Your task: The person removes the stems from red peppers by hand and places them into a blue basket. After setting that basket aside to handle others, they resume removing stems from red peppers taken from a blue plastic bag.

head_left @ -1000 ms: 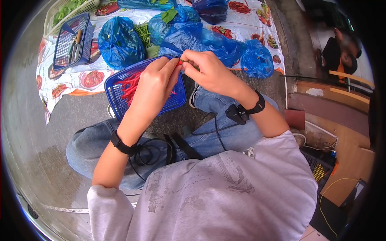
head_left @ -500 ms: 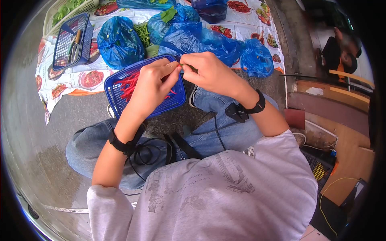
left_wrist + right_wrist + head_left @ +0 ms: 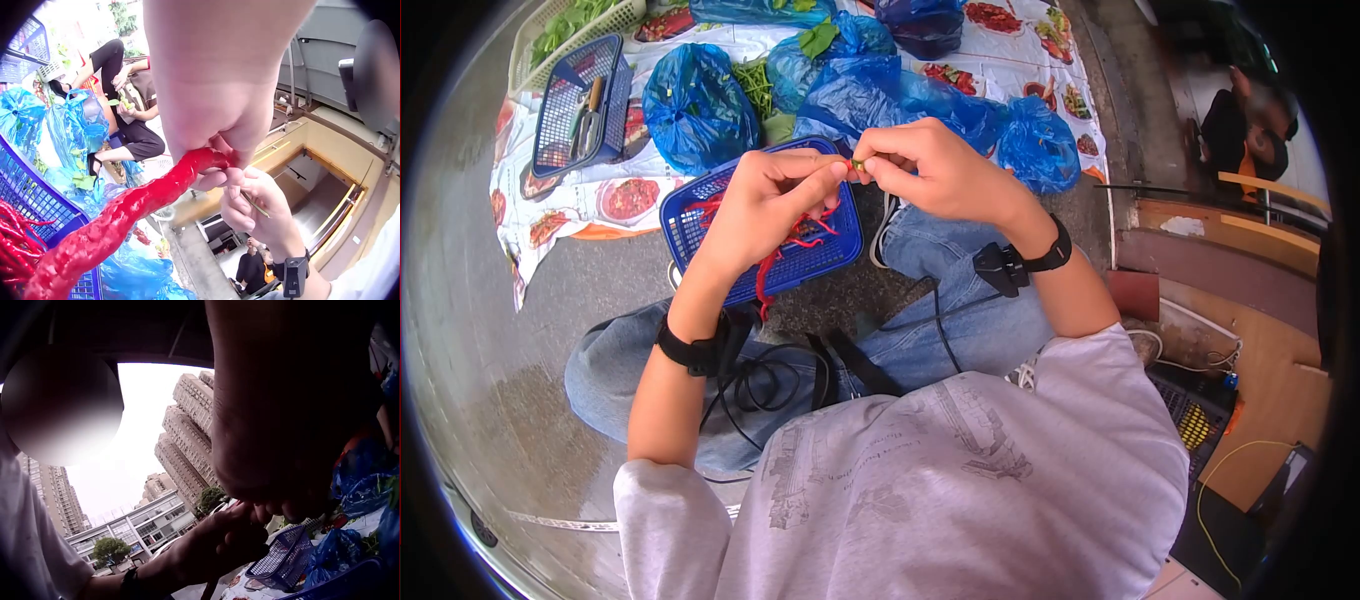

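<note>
Over the blue basket [image 3: 840,250], my left hand [image 3: 765,205] grips a long, wrinkled red chili pepper [image 3: 125,209] near its stem end. Its red body slants down below the palm in the left wrist view. My right hand [image 3: 935,165] meets the left fingertips and pinches the chili's green stem [image 3: 256,206] between thumb and fingers. More red chilies [image 3: 15,240] lie in the basket, partly hidden behind my left hand in the head view.
Blue plastic bags [image 3: 700,110] of greens lie on a printed white sheet [image 3: 570,205]. A second blue basket [image 3: 550,125] holds scissors and a wooden-handled tool; a pale basket [image 3: 615,15] holds leaves. Another person [image 3: 128,119] sits across, handling greens.
My left hand has shifted slightly left and rolled, so the chili's red body now shows hanging beneath it. My right hand has moved slightly right, its fingertips still meeting the left's.
</note>
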The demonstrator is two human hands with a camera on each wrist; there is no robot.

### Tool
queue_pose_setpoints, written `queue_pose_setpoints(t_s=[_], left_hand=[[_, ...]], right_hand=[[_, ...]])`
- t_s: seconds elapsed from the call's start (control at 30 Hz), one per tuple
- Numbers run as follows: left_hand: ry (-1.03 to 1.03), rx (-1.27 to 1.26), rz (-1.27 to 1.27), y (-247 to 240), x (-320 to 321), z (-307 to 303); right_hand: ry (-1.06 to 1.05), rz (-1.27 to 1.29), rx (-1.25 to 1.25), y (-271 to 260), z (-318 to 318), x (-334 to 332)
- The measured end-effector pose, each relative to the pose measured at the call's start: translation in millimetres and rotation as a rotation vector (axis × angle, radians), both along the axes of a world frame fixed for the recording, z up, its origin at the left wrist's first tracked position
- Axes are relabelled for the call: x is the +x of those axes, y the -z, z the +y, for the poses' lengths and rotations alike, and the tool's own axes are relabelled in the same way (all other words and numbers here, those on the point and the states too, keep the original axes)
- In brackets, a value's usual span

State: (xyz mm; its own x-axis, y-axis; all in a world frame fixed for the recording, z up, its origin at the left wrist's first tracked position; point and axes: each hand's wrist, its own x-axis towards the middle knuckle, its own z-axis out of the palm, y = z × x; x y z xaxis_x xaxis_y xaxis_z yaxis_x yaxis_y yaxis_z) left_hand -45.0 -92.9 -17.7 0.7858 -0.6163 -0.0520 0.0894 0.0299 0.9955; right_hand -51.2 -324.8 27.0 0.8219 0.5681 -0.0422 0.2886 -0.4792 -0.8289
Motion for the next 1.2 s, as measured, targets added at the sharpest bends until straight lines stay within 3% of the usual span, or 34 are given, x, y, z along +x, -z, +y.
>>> queue_pose_setpoints(t_s=[0.07,0.13,0.27,0.37,0.47,0.57,0.63,0.67,0.77,0.83,0.93,1.0,1.03,1.1,1.13,1.2], left_hand=[[0.004,-0.044,0.044,0,1,0],[0.002,-0.145,0.173,0,2,0],[0.002,-0.160,0.202,-1,3,1],[-0.032,-0.202,0.244,-3,4,4],[-0.175,-0.215,0.166,-12,15,19],[-0.218,-0.188,0.138,-19,19,36],[-0.200,-0.060,0.124,-18,16,37],[-0.202,-0.062,0.114,-14,16,36],[-0.143,0.112,0.111,11,13,33],[-0.159,0.126,0.125,25,16,32],[-0.259,0.102,0.166,30,20,33],[-0.454,-0.062,0.265,16,24,34],[-0.526,-0.126,0.317,11,27,35],[-0.667,-0.253,0.403,0,29,33],[-0.716,-0.322,0.455,0,29,34],[-0.695,-0.362,0.517,9,30,39]], right_hand=[[0.007,0.032,-0.018,-4,-2,1],[0.085,0.397,0.182,-11,-2,1],[0.103,0.526,0.291,-10,-3,3],[0.283,0.616,0.503,-9,-2,9],[0.447,0.055,0.312,-23,1,36],[0.407,-0.636,0.299,-32,20,78],[0.465,-0.683,0.139,-19,38,91],[0.450,-0.821,0.215,22,40,114],[0.289,-0.747,-0.143,167,38,147],[0.241,-0.782,-0.293,186,39,144],[0.260,-0.632,-0.344,156,29,127],[0.247,0.304,0.104,114,27,102],[0.244,0.318,0.095,99,34,86],[0.044,0.646,0.589,70,50,48],[0.061,0.595,0.422,50,64,27],[-0.061,0.358,0.228,65,76,18]])
